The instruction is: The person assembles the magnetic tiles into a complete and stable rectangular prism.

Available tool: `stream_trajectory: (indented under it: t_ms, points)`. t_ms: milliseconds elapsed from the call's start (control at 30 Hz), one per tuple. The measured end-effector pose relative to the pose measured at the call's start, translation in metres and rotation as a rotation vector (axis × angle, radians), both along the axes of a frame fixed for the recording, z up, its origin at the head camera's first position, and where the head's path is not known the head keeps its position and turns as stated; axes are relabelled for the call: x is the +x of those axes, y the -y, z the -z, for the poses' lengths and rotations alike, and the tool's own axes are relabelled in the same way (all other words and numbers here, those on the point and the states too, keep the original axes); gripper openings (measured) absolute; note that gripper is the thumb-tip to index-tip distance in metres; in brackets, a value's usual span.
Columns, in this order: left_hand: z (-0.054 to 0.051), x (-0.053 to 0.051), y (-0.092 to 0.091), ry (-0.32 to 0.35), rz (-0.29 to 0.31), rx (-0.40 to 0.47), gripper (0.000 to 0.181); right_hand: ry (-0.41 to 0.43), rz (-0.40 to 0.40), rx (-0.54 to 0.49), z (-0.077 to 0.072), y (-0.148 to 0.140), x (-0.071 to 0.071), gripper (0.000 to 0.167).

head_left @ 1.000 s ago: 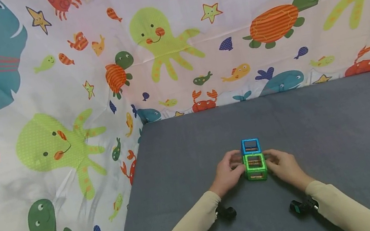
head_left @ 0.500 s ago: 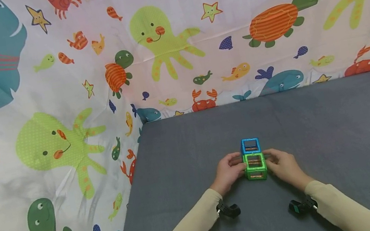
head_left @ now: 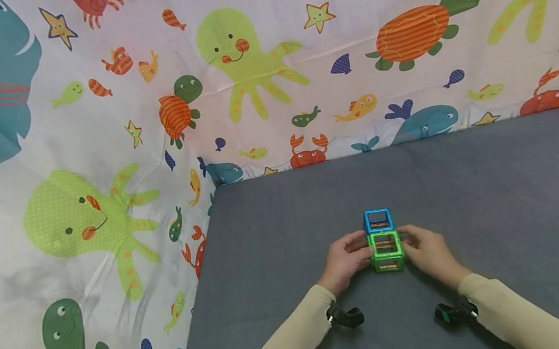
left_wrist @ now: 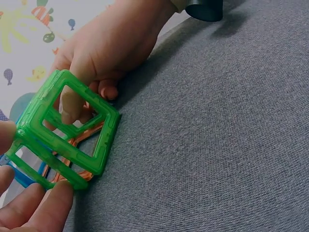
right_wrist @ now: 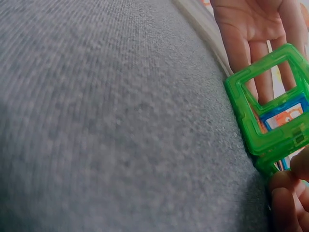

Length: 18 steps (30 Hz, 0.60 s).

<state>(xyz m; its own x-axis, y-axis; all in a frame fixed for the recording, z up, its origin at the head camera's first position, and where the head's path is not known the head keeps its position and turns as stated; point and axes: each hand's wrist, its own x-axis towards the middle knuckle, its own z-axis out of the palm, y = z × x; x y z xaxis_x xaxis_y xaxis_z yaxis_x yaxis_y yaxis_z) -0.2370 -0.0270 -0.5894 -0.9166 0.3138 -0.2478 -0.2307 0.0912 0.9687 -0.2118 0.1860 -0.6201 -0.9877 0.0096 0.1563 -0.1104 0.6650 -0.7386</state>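
Observation:
In the head view, a green cube [head_left: 386,255] built from open-framed magnetic tiles stands on the grey cloth. A blue magnetic-tile cube [head_left: 376,211] adjoins its far side. My left hand [head_left: 344,263] holds the green cube by its left side, thumb near the top edge and fingertips lower down in the left wrist view. From the right, my right hand [head_left: 430,252] grips the same cube with thumb and bent fingers. Orange tile edges [left_wrist: 96,126] show through the green frames in the left wrist view. The blue cube is mostly hidden in both wrist views.
Grey cloth [head_left: 287,217] covers the table. White fabric printed with sea animals [head_left: 262,77] hangs along the back and left edges. A black wrist device [head_left: 348,317] sits on the left wrist, another black wrist device [head_left: 452,313] on the right.
My left hand has shifted slightly toward me and its thumb lies further onto the green cube. The cubes and my right hand stay almost where they were.

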Motion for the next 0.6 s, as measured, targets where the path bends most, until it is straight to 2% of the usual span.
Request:
stream_trajectory:
  t_ms: [400,500,600]
  points:
    - [-0.001,0.000,0.000,0.008,0.007,0.032,0.053,-0.005,0.014,0.032,-0.003,0.000,-0.001,0.031]
    - [-0.002,-0.002,0.001,-0.002,-0.011,-0.003,0.053,0.044,-0.015,-0.006,-0.005,-0.004,0.002,0.034]
    - [-0.005,-0.010,0.000,-0.046,-0.040,-0.066,0.051,0.139,-0.014,-0.105,-0.011,-0.008,0.009,0.038]
